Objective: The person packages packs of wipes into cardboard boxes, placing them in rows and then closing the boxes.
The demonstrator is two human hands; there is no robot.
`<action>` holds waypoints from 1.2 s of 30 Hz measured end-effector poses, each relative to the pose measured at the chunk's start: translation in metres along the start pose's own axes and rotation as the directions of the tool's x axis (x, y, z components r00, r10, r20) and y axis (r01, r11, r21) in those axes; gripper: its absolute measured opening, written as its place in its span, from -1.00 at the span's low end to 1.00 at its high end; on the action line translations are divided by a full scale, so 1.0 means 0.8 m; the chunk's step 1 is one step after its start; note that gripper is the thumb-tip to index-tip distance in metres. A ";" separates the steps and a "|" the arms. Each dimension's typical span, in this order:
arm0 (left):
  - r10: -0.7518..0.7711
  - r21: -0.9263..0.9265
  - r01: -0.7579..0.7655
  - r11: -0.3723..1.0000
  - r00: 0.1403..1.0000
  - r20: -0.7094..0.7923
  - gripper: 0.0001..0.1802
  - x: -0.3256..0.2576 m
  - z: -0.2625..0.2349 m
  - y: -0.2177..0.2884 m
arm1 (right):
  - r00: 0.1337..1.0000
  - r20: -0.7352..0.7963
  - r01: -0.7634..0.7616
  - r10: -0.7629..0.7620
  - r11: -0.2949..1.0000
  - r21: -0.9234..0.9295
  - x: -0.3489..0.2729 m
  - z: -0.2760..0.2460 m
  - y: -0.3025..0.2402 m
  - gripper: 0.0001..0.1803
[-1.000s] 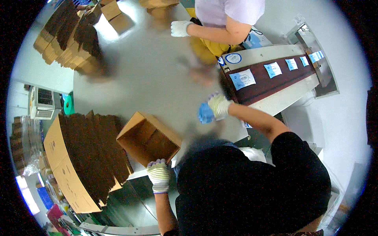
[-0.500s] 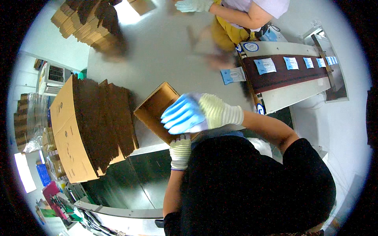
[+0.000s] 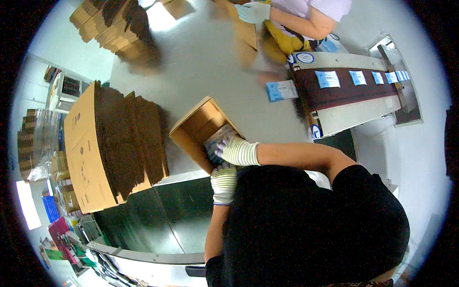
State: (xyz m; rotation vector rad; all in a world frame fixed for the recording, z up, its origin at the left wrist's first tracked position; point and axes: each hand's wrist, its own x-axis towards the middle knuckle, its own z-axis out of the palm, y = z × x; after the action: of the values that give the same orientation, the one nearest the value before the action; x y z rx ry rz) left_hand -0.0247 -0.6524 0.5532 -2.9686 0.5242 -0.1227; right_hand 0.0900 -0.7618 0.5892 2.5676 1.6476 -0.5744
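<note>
1. The open cardboard box (image 3: 203,131) sits on the grey table (image 3: 210,62) just ahead of the person, its long axis running diagonally from near-left to far-right, its mouth turned toward the person's right.
2. Inside its mouth lies a light blue packet (image 3: 217,138), only partly visible behind a glove.
3. The right hand (image 3: 235,150), in a striped knit glove, reaches across the body into the box opening and is the nearer hand to the packet; its fingers seem curled on the packet, though whether they truly clamp it I cannot tell.
4. The left hand (image 3: 224,182), gloved the same way, presses against the box's near lower corner, fingers flat rather than closed.
5. The two hands are close together, right above left, both at the box's near end.
6. To the left stands a thick stack of flattened cartons (image 3: 114,143).
7. To the right a conveyor belt (image 3: 344,91) carries more blue packets (image 3: 327,79), and one packet (image 3: 281,90) lies at its end.
8. Across the table another person's gloved hand (image 3: 252,12) works among blurred cardboard.
</note>
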 end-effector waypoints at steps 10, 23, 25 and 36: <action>-0.142 -0.031 0.145 0.989 0.986 0.086 -0.79 0.007 -0.007 -0.019 | 0.861 -0.500 0.164 0.091 0.882 0.442 -0.095 -0.015 0.014 -0.53; -0.160 -0.057 0.157 0.986 0.986 -0.050 -0.78 0.046 -0.010 -0.039 | 0.851 -0.435 -0.099 0.293 0.904 0.416 -0.140 0.041 0.095 -0.67; -0.160 -0.066 0.158 0.985 0.987 -0.029 -0.80 0.053 -0.015 -0.037 | 0.855 -0.432 -0.107 0.287 0.912 0.396 -0.142 0.058 0.127 -0.67; -0.157 -0.022 0.156 0.988 0.985 -0.077 -0.88 0.065 -0.014 -0.031 | 0.817 0.058 -0.576 0.573 0.814 0.078 -0.136 0.053 0.338 -0.61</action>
State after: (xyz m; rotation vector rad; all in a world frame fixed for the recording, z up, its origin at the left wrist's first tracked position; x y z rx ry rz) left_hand 0.0314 -0.6482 0.5709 -3.0277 0.3007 -0.2525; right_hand 0.2769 -0.9845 0.5404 2.8902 0.7547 -0.6359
